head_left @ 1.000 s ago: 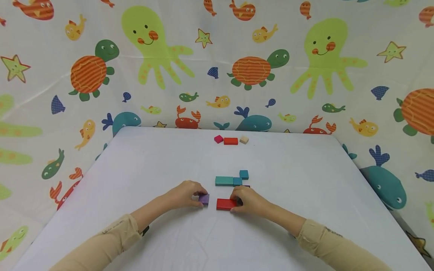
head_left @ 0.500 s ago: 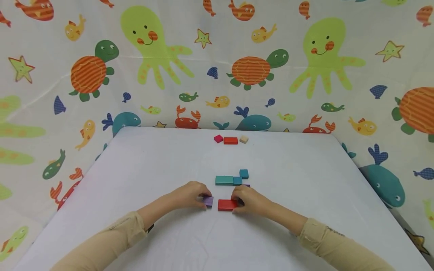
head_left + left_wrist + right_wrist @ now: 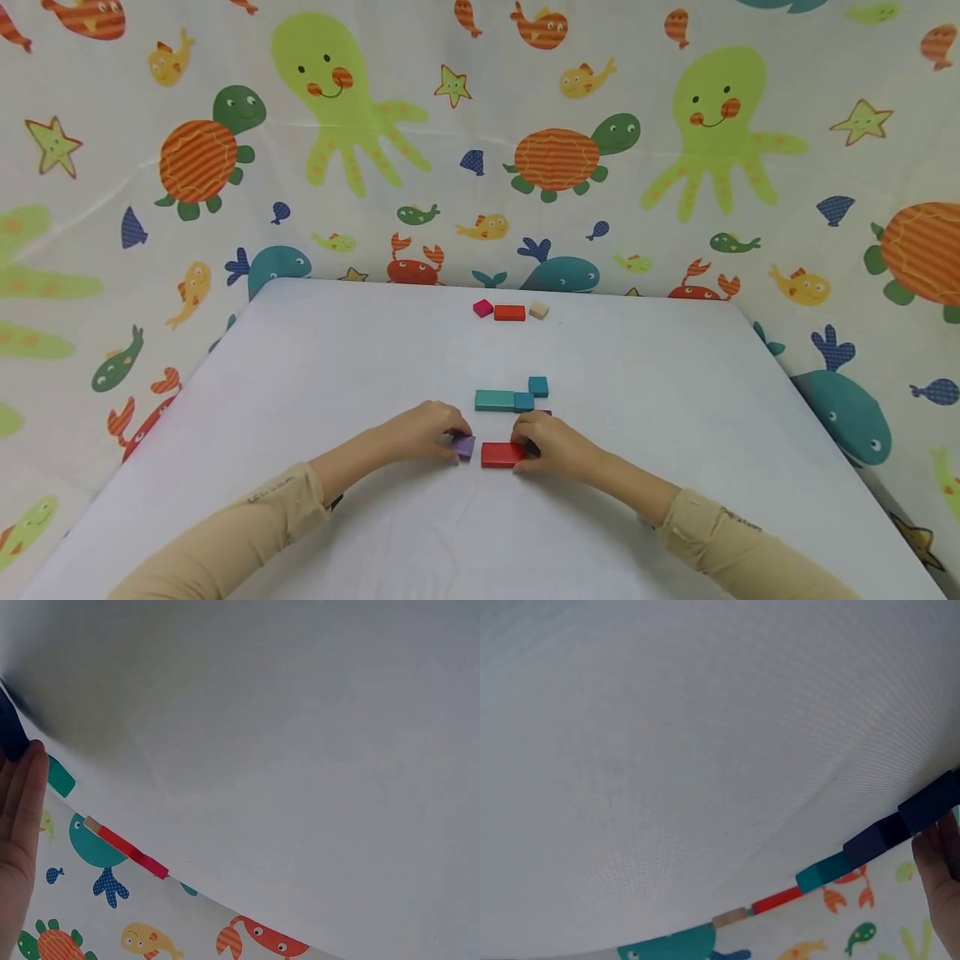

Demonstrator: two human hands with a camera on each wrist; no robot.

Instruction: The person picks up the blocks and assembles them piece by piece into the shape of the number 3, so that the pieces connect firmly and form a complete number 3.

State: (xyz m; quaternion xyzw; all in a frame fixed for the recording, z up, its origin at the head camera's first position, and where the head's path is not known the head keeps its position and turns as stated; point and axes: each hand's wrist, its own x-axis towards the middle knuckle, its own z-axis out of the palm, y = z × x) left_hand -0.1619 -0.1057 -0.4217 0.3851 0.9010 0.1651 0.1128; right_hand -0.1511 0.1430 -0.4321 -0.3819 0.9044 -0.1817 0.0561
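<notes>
In the head view my left hand (image 3: 426,431) pinches a small purple block (image 3: 464,447) between thumb and fingers. The left wrist view shows those fingers at a dark blue-looking block (image 3: 10,729). Just to the right lies a longer red block (image 3: 501,455), a narrow gap away from the purple one. My right hand (image 3: 558,446) grips the red block's right end, thumb on the near side, fingers on the far side. A dark block (image 3: 930,801) shows at the right fingertips in the right wrist view; the hand largely hides it from the head view.
Behind the hands lie a long teal block (image 3: 494,401), a blue cube (image 3: 524,402) against its end and another blue cube (image 3: 538,386). A purple block (image 3: 543,412) peeks over the right hand. Farther back sit pink (image 3: 483,308), red (image 3: 510,313) and beige (image 3: 539,310) blocks.
My left hand has slid the purple block to the right, narrowing the gap to the red block, and the block now sits slightly turned. The right hand and red block have barely moved.
</notes>
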